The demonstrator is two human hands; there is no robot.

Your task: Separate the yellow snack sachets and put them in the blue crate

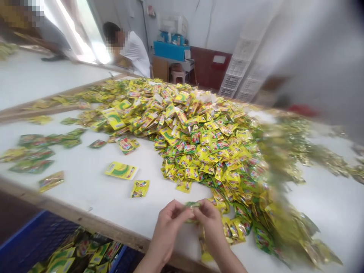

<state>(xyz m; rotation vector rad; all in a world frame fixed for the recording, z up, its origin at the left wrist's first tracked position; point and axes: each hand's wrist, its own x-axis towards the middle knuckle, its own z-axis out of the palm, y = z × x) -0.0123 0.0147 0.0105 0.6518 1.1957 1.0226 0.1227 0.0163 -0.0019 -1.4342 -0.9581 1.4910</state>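
A small green packet is pinched between my two hands near the table's front edge. The fingers of my left hand are closed on its left side. Closed on the right side is my right hand. My fingers cover most of the packet. A row of yellow packets lies by my right wrist. Just beyond my hands rises a large heap of yellow and green packets. A flat yellow packet with a curved green mark and a smaller yellow packet lie to the left.
A blue crate of packets stands below the wooden table edge. Green packets lie at the left. Across the table sits a person in white. White baskets are stacked by the wall.
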